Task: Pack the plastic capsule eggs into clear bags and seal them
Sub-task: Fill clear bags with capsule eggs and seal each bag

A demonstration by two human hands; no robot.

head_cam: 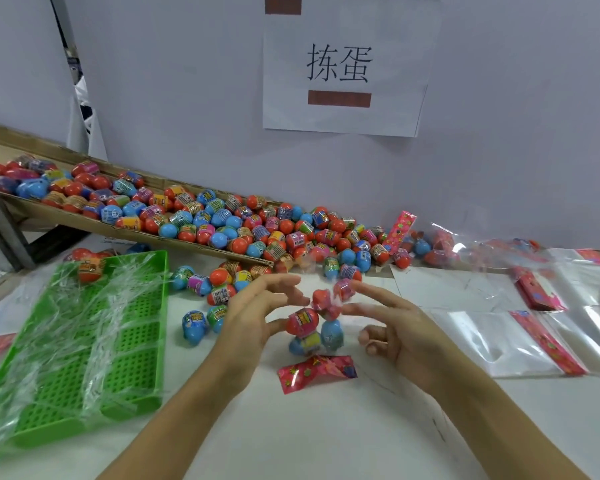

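Observation:
Between my hands stands a clear bag (321,306) with several capsule eggs stacked inside, red ones above and blue ones below. Its red printed strip (316,372) lies crumpled on the white table (326,431). My left hand (257,313) holds the bag from the left, thumb against a red egg (302,321) and fingers stretched over the upper film. My right hand (392,327) holds it from the right, two fingers reaching to the top eggs and the other fingers curled. The film at the bag's top is blurred. A heap of loose eggs (257,230) lies behind.
A cardboard chute (84,220) full of eggs slopes down from the left. At front left is a green perforated tray (129,341) holding clear bags and a few eggs. Flat empty bags (499,341) with red strips lie to the right. A paper sign (343,64) hangs on the wall.

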